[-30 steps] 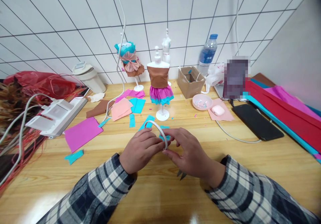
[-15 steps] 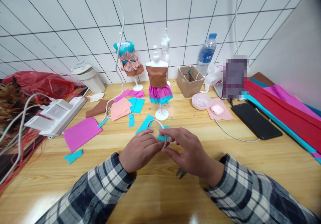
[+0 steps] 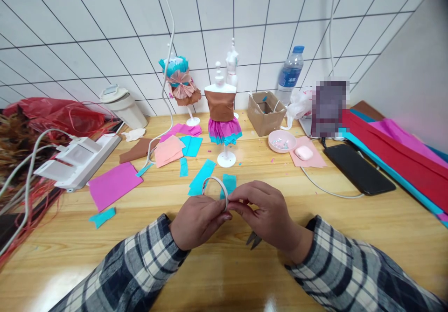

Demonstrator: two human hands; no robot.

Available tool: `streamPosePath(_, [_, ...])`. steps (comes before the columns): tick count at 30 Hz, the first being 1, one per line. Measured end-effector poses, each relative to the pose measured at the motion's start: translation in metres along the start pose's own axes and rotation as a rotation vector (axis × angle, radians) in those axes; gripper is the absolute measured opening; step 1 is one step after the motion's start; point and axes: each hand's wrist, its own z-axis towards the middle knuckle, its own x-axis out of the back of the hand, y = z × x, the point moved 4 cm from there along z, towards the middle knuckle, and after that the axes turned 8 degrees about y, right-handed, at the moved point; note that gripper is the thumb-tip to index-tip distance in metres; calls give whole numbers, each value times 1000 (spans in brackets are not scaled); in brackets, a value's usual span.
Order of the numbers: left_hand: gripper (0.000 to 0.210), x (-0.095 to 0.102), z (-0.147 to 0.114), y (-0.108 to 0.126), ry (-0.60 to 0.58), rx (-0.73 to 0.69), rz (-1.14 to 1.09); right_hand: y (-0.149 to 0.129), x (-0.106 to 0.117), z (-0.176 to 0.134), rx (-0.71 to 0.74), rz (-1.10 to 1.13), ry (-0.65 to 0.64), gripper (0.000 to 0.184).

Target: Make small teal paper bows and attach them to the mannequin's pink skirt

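Right hand [image 3: 268, 216] has pinched inward at one ring [image 3: 224, 192], three mannequins [image 3: 220, 107] beyond.

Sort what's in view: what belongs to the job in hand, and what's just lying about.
Job in hand: white ring (left hand holds it, right hand at its edge); likely also scissors, blue paper, front mannequin.
Apparently just lying about: bottle, black phone, cup, power strip, pink case.
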Motion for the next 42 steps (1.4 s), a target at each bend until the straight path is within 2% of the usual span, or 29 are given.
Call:
streamPosePath(3, [14,0,0,-1,0,40,-47,1,-2,-1,3,-24,-27,2])
streamPosePath(5, [13,0,0,-1,-6,87,-118,1,-3,-1,11,-51,-57,11])
streamPosePath(8, [16,3,1,-1,2,109,-166,0,-6,0,66,-100,-202,25])
streamPosePath(10, [19,7,2,0,23,65,-175,0,-6,0,103,-126,-269,19])
streamPosePath(13, [24,14,2,0,59,-7,-235,5,0,3,52,-118,-197,13])
streamPosePath(16, [28,18,1,-1,85,-8,-279,10,3,4,-20,-66,-125,14])
streamPosePath(23, [33,19,1,2,35,6,-307,12,-1,0,-120,37,-138,15])
streamPosePath(29, [30,17,2,1,41,-22,-333,26,-3,-1,-341,186,-63,20])
streamPosePath(31, [22,15,1,-1,54,-11,-265,25,0,0,-319,161,-6,21])
streamPosePath(33, [16,12,1,-2,67,-7,-151,18,3,1,-225,84,25,25])
streamPosePath(36, [11,9,0,0,69,-42,-3,5,-1,-1,-79,-9,-40,20])
streamPosePath(38, [9,8,0,2,74,-63,58,1,-3,-4,-79,-39,-30,21])
streamPosePath(42, [11,8,3,5,64,-66,136,2,-3,-6,-139,-71,82,31])
